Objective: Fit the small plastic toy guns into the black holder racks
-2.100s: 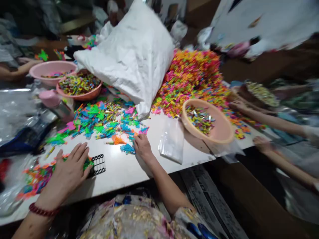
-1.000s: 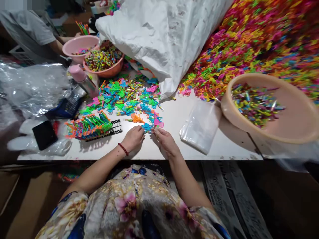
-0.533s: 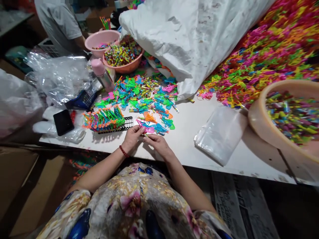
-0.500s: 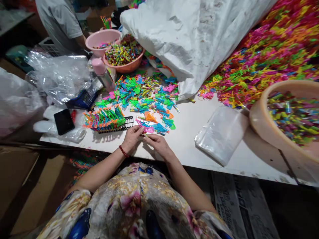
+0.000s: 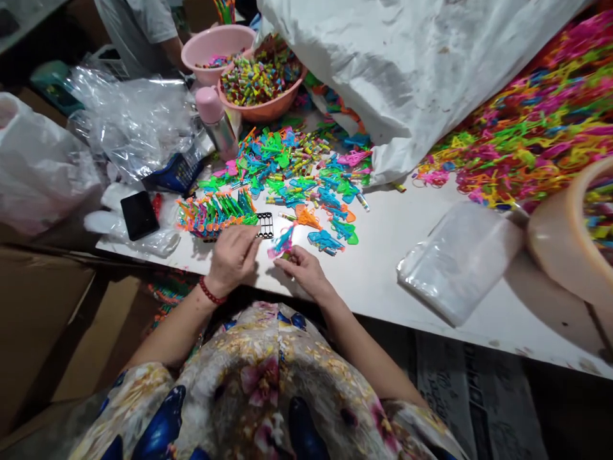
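My right hand (image 5: 306,271) pinches a small pink-and-blue plastic toy piece (image 5: 283,243) just above the white table near its front edge. Left of it, my left hand (image 5: 234,252) has its fingers bent together, with the back of the hand towards me. What they hold, if anything, is hidden. Just behind those fingers stands a black plastic rack (image 5: 265,225) with rows of round holes. Upright colourful plastic pieces (image 5: 218,212) fill most of it, leaving the right end bare. An orange piece (image 5: 307,217) and a blue piece (image 5: 325,241) lie beyond my right hand.
A heap of bright plastic pieces (image 5: 272,156) spreads behind the rack. Further back are an orange basin (image 5: 268,114), a pink basin (image 5: 218,41) and a flask (image 5: 216,118). Clear bags (image 5: 460,268) lie right, a phone (image 5: 138,215) left. A co-worker's sleeve (image 5: 156,22) shows behind.
Both hands were together at the pink piece. My left hand has moved left to the rack, while my right hand keeps a pink-and-blue piece. The view has shifted too.
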`<state>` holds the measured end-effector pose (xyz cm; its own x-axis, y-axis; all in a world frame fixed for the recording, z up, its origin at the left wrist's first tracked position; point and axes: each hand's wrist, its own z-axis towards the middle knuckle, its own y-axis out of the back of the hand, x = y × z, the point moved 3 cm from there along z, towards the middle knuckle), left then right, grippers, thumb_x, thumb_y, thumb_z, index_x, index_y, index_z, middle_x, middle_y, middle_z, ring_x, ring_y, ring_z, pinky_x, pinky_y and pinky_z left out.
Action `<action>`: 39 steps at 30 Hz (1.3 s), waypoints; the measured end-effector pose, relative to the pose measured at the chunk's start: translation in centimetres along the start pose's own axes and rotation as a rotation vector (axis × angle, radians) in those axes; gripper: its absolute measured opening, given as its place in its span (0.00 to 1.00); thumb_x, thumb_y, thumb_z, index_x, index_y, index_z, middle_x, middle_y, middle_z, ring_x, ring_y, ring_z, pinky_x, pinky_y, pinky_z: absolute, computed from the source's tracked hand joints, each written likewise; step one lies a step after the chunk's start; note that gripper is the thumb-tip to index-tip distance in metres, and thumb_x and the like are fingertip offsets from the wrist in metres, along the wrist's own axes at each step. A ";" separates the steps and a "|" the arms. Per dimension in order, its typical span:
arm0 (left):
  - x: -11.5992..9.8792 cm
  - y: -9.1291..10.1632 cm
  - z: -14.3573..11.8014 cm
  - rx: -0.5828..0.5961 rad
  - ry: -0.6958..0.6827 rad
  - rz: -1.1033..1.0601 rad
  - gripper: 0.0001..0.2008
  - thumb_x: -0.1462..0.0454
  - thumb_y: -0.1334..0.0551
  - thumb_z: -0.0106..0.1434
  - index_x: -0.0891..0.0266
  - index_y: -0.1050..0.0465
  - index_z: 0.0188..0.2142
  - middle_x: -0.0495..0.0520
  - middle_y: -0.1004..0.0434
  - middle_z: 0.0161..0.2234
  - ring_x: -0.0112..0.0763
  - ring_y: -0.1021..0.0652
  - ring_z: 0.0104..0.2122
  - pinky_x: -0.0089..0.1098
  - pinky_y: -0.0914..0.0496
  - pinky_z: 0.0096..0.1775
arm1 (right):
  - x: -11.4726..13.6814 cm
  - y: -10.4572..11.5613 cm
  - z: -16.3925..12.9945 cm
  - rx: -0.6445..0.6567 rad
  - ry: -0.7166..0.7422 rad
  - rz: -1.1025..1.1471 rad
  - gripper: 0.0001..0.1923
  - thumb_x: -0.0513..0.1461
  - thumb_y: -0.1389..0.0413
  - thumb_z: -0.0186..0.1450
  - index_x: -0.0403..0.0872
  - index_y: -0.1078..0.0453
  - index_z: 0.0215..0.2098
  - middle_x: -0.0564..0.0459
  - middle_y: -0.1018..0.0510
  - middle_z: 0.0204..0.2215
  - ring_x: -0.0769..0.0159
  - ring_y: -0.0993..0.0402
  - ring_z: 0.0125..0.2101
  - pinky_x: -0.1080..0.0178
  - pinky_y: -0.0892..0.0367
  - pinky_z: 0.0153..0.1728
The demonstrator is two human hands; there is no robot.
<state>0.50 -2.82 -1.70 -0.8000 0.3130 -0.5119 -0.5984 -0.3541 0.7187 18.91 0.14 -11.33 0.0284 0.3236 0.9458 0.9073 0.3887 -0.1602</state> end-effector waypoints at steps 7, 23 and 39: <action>4.4 2.9 5.1 0.335 -0.319 0.153 0.17 0.64 0.43 0.71 0.60 0.24 0.57 0.60 0.20 0.56 0.44 0.25 0.60 0.51 0.31 0.63 | -0.1 -2.3 4.6 -0.096 0.030 0.078 0.21 0.52 0.32 0.54 0.49 0.30 0.36 0.57 0.23 0.26 0.67 0.24 0.28 0.62 0.27 0.33; 5.4 1.5 4.9 0.470 -0.294 0.212 0.18 0.64 0.41 0.73 0.59 0.28 0.60 0.60 0.22 0.58 0.40 0.22 0.56 0.40 0.25 0.54 | 1.4 -3.4 6.1 -0.126 0.269 -0.899 0.21 0.46 0.51 0.76 0.49 0.30 0.62 0.44 0.17 0.43 0.56 0.22 0.41 0.58 0.32 0.44; 5.1 1.2 5.2 0.572 -0.257 0.215 0.12 0.68 0.42 0.72 0.62 0.21 0.49 0.61 0.22 0.59 0.41 0.21 0.55 0.44 0.25 0.56 | 1.6 0.6 2.5 -0.272 0.160 -0.917 0.07 0.43 0.43 0.68 0.48 0.27 0.38 0.50 0.19 0.31 0.62 0.24 0.31 0.62 0.39 0.34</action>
<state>-4.01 2.90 -1.03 -0.8209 0.5128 -0.2514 -0.2524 0.0693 0.9651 18.41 3.05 -10.66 -0.7002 -0.1345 0.7012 0.6709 0.2120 0.7106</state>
